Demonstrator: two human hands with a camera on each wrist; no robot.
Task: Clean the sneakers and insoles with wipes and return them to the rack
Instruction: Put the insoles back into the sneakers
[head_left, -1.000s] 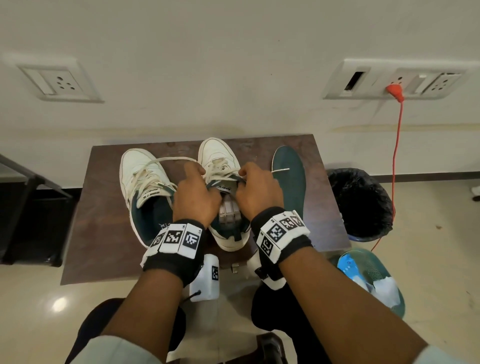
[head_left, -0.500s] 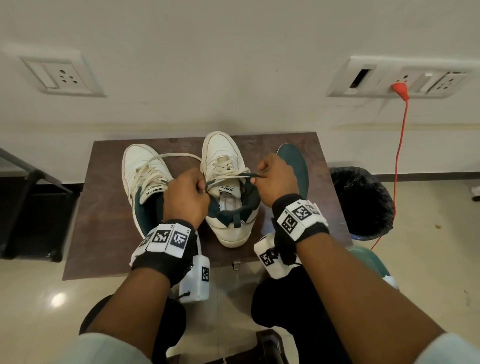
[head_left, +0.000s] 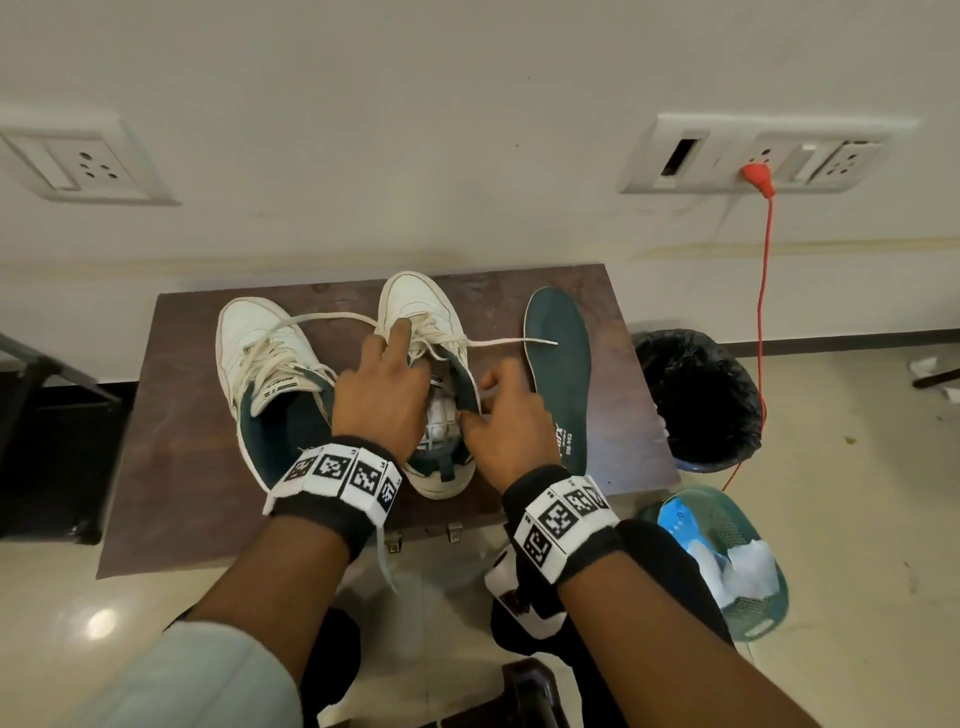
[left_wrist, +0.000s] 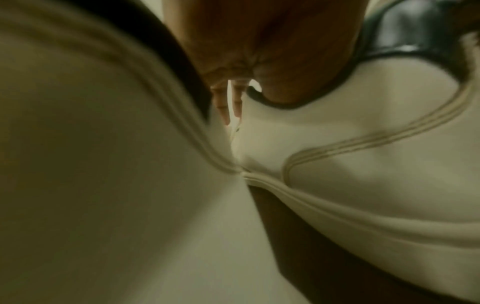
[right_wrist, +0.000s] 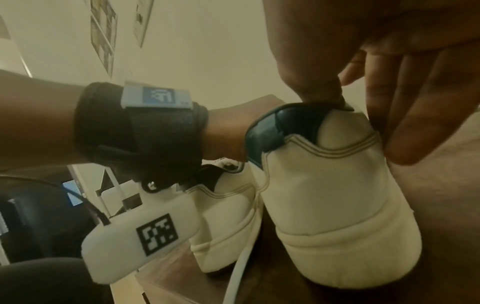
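I see the white, green-lined right sneaker (head_left: 431, 364) mid-bench (head_left: 171, 415). My left hand (head_left: 382, 395) lies fingers-spread over its laces; my right hand (head_left: 506, 415) pinches the collar. A green insole (head_left: 563, 374) lies near the bench's right edge.

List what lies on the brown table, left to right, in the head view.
Left sneaker → left hand → right sneaker → right hand → green insole. Beyond the table's right edge: black bin.
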